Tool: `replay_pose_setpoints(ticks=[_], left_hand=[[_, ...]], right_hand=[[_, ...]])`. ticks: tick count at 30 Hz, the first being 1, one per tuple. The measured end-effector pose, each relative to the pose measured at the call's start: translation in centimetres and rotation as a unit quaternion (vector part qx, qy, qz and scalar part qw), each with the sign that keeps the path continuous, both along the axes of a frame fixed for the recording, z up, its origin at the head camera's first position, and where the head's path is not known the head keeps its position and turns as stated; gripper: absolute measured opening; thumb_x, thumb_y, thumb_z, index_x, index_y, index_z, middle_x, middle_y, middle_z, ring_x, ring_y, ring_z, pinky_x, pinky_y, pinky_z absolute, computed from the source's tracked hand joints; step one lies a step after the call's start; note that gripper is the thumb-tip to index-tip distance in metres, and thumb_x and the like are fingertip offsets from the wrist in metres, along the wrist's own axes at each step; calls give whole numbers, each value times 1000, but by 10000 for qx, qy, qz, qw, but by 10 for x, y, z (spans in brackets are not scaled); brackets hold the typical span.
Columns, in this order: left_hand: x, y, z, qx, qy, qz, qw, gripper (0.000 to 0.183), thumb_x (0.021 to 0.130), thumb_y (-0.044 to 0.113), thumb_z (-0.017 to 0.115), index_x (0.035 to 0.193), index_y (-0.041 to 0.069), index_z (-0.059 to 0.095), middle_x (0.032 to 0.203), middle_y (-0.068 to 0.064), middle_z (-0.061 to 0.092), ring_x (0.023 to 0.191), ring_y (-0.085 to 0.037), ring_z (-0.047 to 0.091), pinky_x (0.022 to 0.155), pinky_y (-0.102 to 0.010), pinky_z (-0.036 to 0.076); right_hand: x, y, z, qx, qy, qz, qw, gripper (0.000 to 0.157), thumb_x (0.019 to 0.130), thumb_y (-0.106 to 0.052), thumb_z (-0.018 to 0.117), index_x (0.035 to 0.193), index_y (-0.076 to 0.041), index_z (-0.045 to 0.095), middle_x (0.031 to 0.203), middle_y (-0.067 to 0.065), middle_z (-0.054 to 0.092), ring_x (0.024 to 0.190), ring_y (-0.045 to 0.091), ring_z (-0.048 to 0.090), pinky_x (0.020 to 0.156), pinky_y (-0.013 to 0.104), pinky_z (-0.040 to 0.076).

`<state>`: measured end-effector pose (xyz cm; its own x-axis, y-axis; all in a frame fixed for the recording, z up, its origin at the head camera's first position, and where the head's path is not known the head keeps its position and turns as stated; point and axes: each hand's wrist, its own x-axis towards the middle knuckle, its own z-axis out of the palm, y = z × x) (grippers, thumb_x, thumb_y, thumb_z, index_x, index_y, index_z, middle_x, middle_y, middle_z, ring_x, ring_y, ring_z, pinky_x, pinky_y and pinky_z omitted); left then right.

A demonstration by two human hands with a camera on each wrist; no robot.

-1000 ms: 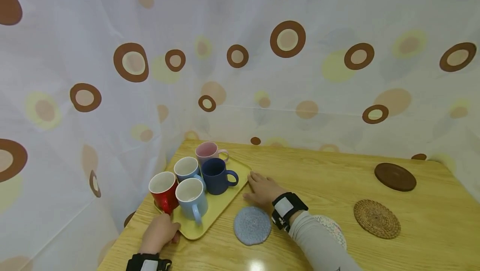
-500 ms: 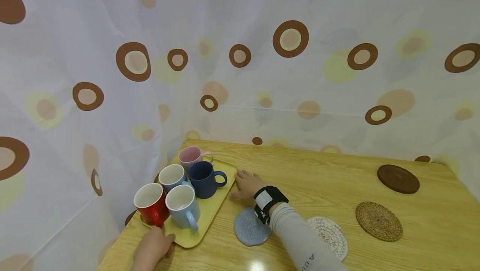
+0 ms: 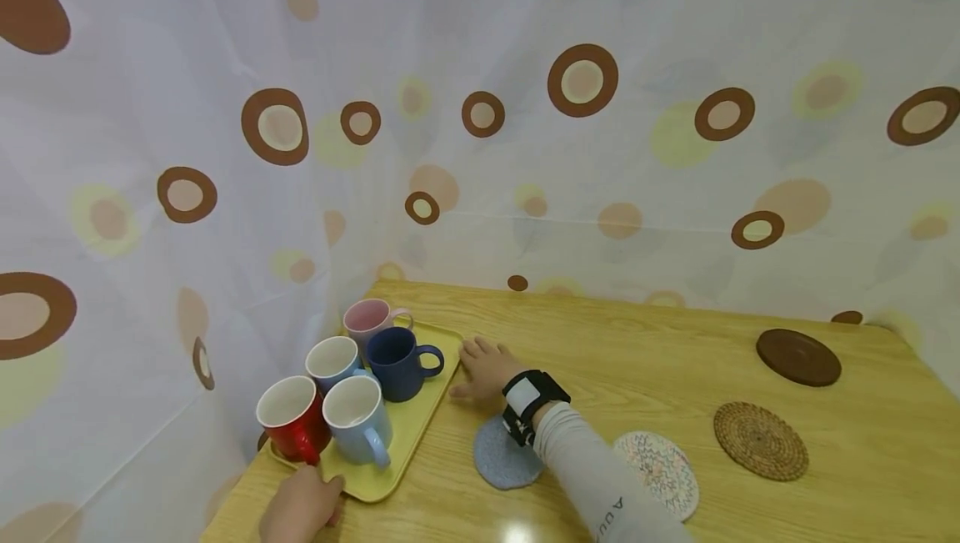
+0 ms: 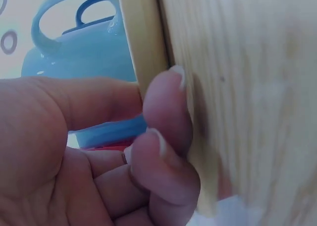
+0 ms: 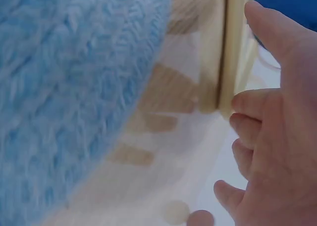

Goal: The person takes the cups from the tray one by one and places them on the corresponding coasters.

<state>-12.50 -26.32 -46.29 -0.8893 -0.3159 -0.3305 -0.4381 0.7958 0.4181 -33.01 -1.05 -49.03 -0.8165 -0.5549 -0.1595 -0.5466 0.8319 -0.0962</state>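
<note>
Shifted left and slightly nearer over the last second: yellow tray [image 3: 407, 422], mugs aboard, both hands along with it. Now at the left end of the wooden table [image 3: 600, 343], beside the spotted curtain [image 3: 487, 176]. Left hand [image 3: 303, 505] at the tray's near left corner, thumb and curled fingers pinching the rim. Right hand [image 3: 486, 369] at the far right side, fingers nearly straight and slightly apart, tips touching the edge without clamping. On the tray, upright: pink mug [image 3: 367, 316] at the far end, navy mug [image 3: 397, 376] just before it, white-lined blue mug [image 3: 333, 359] to the left, red mug [image 3: 292, 422] and light-blue mug [image 3: 356, 426] side by side nearest the left hand. Blue round coaster [image 3: 502, 464] partly hidden below the right wrist. Farther right, well apart from the tray: multicoloured woven coaster [image 3: 663, 472] beside the sleeve, rattan coaster [image 3: 761, 440], dark brown round plate [image 3: 798, 357].
</note>
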Motion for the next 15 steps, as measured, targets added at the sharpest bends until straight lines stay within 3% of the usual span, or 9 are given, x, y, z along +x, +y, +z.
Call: replay_pose_setpoints(ticks=[6, 10, 15], left_hand=[[7, 12, 5, -249, 6, -206, 9995, 37, 96, 31, 53, 70, 6, 59, 59, -5, 56, 57, -19, 53, 57, -34, 44], [11, 28, 19, -264, -56, -447, 9986, 35, 96, 35, 56, 78, 6, 62, 64, -5, 55, 60, -20, 52, 60, -34, 44], [14, 55, 41, -460, 404, -833, 9946, 27, 92, 39, 62, 81, 14, 59, 67, -1, 56, 63, -20, 52, 58, -35, 42]], right_hand=[[17, 29, 24, -157, 144, 231, 9995, 82, 94, -62, 48, 154, -10, 27, 162, 7, 23, 152, 27, 16, 120, 55, 20], [38, 58, 45, -434, 308, 301, 9981, 79, 95, -55, 51, 153, -7, 28, 162, 11, 24, 151, 29, 17, 120, 56, 18], [59, 97, 58, -615, 849, 464, 9934, 80, 94, -53, 55, 152, -5, 28, 160, 15, 27, 149, 33, 22, 118, 59, 22]])
